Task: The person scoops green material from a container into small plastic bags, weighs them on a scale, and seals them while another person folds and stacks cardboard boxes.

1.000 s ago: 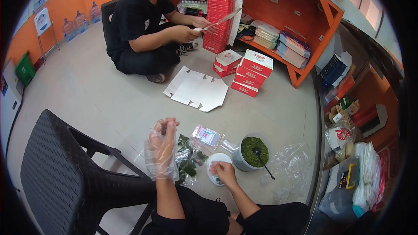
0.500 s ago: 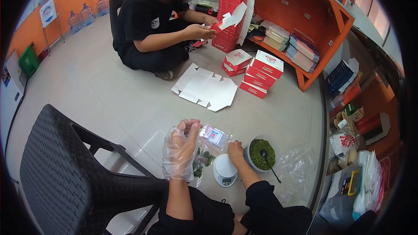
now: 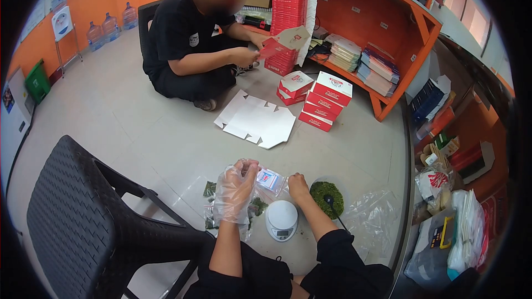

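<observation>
My left hand [image 3: 237,188] wears a loose clear plastic glove. Its fingers pinch the left edge of a small clear zip bag [image 3: 269,180] with a blue, white and pink label. At the bag's right edge, my bare right hand [image 3: 298,187] is closed on it, so the bag is stretched between both hands. Below it stands a round white kitchen scale [image 3: 281,217] with nothing on its plate. A tub of chopped green leaves [image 3: 322,199] is beside my right wrist, with a black spoon [image 3: 329,200] in it. Small packets with green contents [image 3: 257,206] lie partly hidden behind my left hand.
A person [image 3: 199,44] sits opposite, holding a red and white carton [image 3: 285,43]. Folded red boxes [image 3: 328,99] are stacked by an orange shelf [image 3: 354,27]. A flat white carton sheet [image 3: 256,119] lies on the floor. A black chair [image 3: 72,210] is at left, clear plastic [image 3: 377,213] at right.
My hands have moved slightly, the right one a little up and left, with the bag still between them. The person opposite has turned the carton and drawn it lower.
</observation>
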`<state>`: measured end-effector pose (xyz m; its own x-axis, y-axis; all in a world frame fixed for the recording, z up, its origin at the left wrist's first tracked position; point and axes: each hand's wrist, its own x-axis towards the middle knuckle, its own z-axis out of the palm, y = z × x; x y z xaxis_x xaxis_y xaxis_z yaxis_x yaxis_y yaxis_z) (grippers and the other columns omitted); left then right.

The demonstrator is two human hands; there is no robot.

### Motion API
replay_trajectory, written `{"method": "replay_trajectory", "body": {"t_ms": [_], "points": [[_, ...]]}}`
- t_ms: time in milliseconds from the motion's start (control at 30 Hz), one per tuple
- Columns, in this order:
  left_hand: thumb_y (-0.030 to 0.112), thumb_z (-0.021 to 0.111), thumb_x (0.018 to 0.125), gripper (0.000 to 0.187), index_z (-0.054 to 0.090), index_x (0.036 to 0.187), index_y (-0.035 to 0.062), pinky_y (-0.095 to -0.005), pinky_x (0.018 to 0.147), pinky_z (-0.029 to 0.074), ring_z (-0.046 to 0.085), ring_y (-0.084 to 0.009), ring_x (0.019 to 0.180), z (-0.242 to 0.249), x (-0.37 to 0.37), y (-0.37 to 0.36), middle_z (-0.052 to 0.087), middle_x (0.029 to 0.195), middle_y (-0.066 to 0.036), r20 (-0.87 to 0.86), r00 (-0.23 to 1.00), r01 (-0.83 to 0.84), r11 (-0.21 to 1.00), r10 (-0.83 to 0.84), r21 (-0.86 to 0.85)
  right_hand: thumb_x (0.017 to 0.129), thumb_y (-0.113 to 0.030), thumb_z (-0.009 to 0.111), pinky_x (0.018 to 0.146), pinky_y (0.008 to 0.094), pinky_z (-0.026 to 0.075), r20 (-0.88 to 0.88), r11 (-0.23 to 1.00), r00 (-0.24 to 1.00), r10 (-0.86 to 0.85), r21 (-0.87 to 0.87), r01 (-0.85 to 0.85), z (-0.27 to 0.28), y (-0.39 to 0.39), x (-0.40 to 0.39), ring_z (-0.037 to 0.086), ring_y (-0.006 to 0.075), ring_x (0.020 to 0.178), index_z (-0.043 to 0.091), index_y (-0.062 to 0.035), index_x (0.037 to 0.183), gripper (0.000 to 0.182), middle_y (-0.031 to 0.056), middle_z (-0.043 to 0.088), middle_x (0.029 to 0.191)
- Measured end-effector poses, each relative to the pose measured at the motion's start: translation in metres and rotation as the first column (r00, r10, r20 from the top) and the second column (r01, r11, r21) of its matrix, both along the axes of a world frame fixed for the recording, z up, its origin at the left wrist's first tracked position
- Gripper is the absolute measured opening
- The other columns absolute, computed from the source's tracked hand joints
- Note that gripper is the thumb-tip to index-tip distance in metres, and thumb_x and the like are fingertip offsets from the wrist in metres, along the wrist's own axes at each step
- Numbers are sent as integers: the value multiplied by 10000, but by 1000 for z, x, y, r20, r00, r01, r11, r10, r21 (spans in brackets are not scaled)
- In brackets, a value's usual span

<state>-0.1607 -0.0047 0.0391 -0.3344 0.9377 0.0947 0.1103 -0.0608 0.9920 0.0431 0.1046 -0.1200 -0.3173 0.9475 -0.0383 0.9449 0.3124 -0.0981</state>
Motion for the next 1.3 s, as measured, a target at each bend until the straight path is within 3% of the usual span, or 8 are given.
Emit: {"method": "replay_trajectory", "body": {"t_ms": [267,533,667,767,967,1100,1167,1300], "points": [[216,590,926,240,638,984,-11,-259,742,479,617,-119,799,-2,12,2,688,865,-89,3,996,90,996,-90,13,881,-157,518,784,428,526,388,975,915,-107,-140,173,-31,-7,-21,655,279,999,710,-111,962,214,126,678,1059],[257,599,922,282,633,989,-15,-266,730,481,613,-121,806,-7,14,8,683,868,-82,35,996,86,996,-85,-27,856,-127,526,791,395,510,240,995,968,-69,87,49,5,0,-5,659,281,923,699,-84,934,194,121,670,973],[289,612,906,306,635,1044,17,-304,717,509,654,-163,795,-26,10,12,694,856,-96,-152,984,73,987,-95,-143,831,-68,614,700,396,545,-249,988,959,-137,-109,112,74,-4,2,671,282,833,609,-39,841,31,130,660,940],[375,629,888,426,614,1085,-3,-326,729,519,658,-190,820,-45,27,14,690,930,-126,-362,920,101,984,-149,-149,826,-12,675,720,331,558,-866,828,153,-476,-500,-253,122,-44,25,665,217,870,468,-35,792,211,124,640,910],[98,716,830,199,599,957,-2,-240,663,515,624,-126,796,-11,106,-16,641,895,-77,534,655,597,799,-534,67,841,22,652,730,284,529,-831,869,-274,-484,-421,-258,164,-121,86,627,164,820,441,-68,835,230,94,612,902],[80,687,839,89,635,840,7,-256,629,501,613,-136,685,-2,117,-18,647,755,-62,249,824,514,856,-510,51,837,52,645,724,271,517,-896,948,-314,-315,-280,-151,163,-149,128,612,148,818,438,-82,869,249,109,602,953],[82,685,830,80,641,842,16,-274,635,505,622,-161,668,7,111,-18,652,753,-75,-106,827,561,824,-552,85,819,26,655,753,301,490,-983,976,174,-64,-25,217,156,-157,145,595,181,825,507,-71,897,193,98,606,961],[114,689,794,104,654,848,32,-358,646,516,655,-272,725,4,123,-27,648,804,-130,-651,567,744,654,-505,141,799,-91,665,741,362,454,-423,849,853,306,527,-43,188,-178,131,568,250,777,619,-55,907,122,85,608,858]]}}
